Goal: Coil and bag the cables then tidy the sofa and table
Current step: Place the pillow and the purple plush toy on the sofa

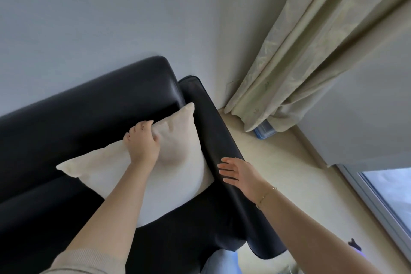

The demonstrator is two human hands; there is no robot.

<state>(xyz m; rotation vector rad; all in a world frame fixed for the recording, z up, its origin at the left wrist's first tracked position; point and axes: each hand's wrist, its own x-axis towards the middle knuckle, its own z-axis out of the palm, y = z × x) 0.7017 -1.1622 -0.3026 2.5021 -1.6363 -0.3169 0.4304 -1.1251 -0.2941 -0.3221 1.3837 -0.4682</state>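
Okay, black leather sofa point(66, 122) fills the left and lower middle, its backrest against a plain pale wall point(111, 6). A cream cushion point(178, 176) sits on the seat in the sofa's right corner, leaning back against the backrest and touching the armrest point(222, 140) on its right edge. One cushion corner points left over the seat, another points up at the gap between backrest and armrest.

The person's left hand point(142, 142) grips the cushion's top edge, fingers curled over the back of it, thumb pressed into the front fabric, which dents there. Beige sleeve cuff point(89, 260) shows at the bottom left, forearm bare above it.

The right hand point(235, 173) is released, fingers straight and slightly spread, hovering at or on the armrest just right of the cushion; cannot tell whether it touches the leather. It grasps nothing. A thin gold bracelet point(264, 196) is on that wrist.

Right of the armrest, pale floor point(278, 162). Beige curtain point(289, 62) hangs from the upper right down to the floor at the room corner. A blue-lidded clear plastic box point(264, 131) pokes out under the curtain hem. Far right, a window frame point(378, 202) with glass behind it. A small dark object point(353, 244) sits low right near the frame, too small to identify. No cables or bag in view.
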